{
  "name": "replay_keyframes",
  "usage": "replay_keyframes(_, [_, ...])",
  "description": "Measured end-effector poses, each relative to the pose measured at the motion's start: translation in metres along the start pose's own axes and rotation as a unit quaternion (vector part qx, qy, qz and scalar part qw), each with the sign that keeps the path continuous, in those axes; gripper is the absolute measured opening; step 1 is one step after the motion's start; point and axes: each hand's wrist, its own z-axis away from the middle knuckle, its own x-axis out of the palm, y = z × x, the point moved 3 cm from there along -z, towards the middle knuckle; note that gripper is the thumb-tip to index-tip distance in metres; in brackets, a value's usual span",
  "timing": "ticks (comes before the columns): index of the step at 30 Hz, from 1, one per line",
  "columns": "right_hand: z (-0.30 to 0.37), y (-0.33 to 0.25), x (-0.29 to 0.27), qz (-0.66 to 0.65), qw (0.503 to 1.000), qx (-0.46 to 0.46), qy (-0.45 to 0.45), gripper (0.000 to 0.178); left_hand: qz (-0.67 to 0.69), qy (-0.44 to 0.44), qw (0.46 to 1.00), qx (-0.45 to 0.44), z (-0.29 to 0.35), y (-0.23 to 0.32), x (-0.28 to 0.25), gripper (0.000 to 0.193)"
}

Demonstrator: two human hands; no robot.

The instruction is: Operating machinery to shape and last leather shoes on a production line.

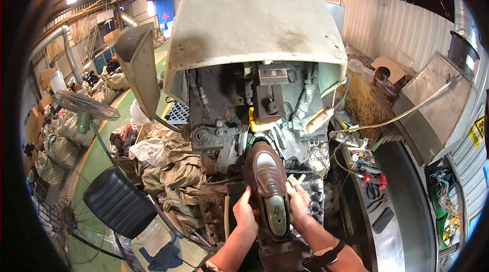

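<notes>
A brown leather shoe (265,167) sits on a greenish shoe last (276,214), its toe pointing away from me into a machine (254,99). My left hand (245,212) grips the left side of the shoe near the heel, thumb up along the upper. On the opposite side my right hand (299,203) holds the shoe, most of its fingers hidden behind it. A pale short stick-like piece (296,179) shows by the right fingertips; whether they touch it I cannot tell. Just beyond the toe are metal plates and a yellow bracket (259,122).
A large pale hood (254,17) overhangs the machine. To the right, a metal ledge (379,221) carries pliers and red-handled tools (374,178). Left of me stand a black-seated chair (119,202), cloth sacks (173,170) and a fan (84,104).
</notes>
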Motion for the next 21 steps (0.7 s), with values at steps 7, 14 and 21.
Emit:
replay_keyframes(7, [-0.040, 0.013, 0.009, -0.027, 0.999, 0.028, -0.003, 0.051, 0.006, 0.038, 0.999, -0.024, -0.040, 0.005, 0.014, 0.025])
replay_keyframes(14, [-0.061, 0.020, 0.002, -0.059, 0.998, 0.019, 0.031, 0.046, 0.087, 0.019, 0.994, -0.059, -0.066, -0.005, 0.016, 0.028])
replay_keyframes(21, [-0.066, 0.024, 0.004, -0.080, 0.996, 0.032, -0.029, 0.049, 0.094, 0.029, 0.995, 0.009, -0.077, -0.017, 0.008, 0.028])
